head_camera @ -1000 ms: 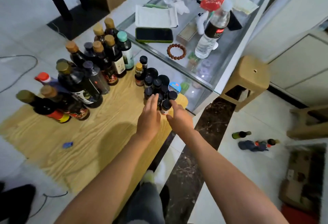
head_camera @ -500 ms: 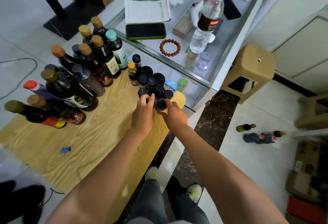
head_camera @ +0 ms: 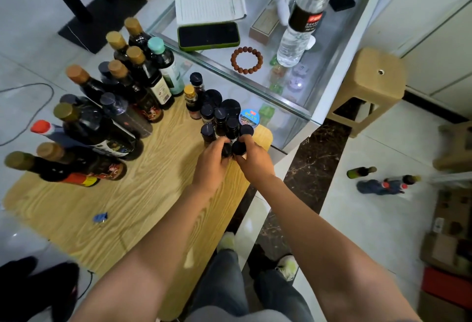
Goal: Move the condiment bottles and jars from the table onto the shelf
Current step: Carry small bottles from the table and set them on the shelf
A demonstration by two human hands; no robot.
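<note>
Head view. Wooden desk (head_camera: 107, 194), light grain, seen from above. Far right corner: cluster of small dark jars (head_camera: 222, 120) with black lids, packed touching one another; round tin with blue printed lid (head_camera: 249, 117) just beside them at the far edge. Left hand (head_camera: 210, 162) at the near side of the cluster, fingers curled round one black-lidded jar (head_camera: 226, 149), mostly hidden by the fingers. Right hand (head_camera: 251, 154) just beside it, fingers and thumb pinching another black-lidded jar (head_camera: 238, 147); the two held jars touching. Far left part of desk: group of tall dark sauce bottles (head_camera: 120, 107), brown, gold and black caps, standing close together; one teal-capped bottle (head_camera: 163, 66) at the far edge; one red-capped bottle (head_camera: 42, 127) toward the left edge. Small blue scrap (head_camera: 100, 217) alone near the near left part. Beyond the far edge: glass shelf unit (head_camera: 293, 107), carrying a phone in green case (head_camera: 208, 35), a lined paper sheet (head_camera: 209, 2), a bead bracelet (head_camera: 246, 60), a clear water bottle (head_camera: 301, 20). Right of it, tan plastic stool (head_camera: 370, 87) on the tiled floor; several bottles on the floor (head_camera: 383, 181) well apart from the desk.
</note>
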